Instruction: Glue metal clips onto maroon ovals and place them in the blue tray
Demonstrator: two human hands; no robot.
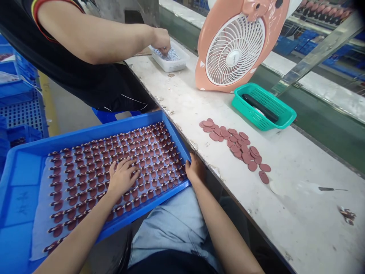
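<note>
A blue plastic tray (25, 163) lies across my lap, its near right corner beside the bench edge. White paper (40, 228) lines it, and rows of small dark red oval pieces (91, 165) with black and whitish ends lie on top. My left hand (123, 177) rests palm down over the middle rows, fingers spread, with nothing visible gripped. At the right-hand corner my right hand (195, 169) is wrapped round the tray's rim, part of its fingers hidden. On the bench lies a loose spread of flat reddish-brown ovals (242, 146).
A co-worker's hand (162, 40) reaches into a white tub (173, 66) of bluish-white bits. An orange-framed fan (234, 58) stands on the bench (285, 228), by a green basket (264, 123) holding a dark object. A thin dark-handled tool (326, 188) lies at the right; blue crates (17, 91) stand left.
</note>
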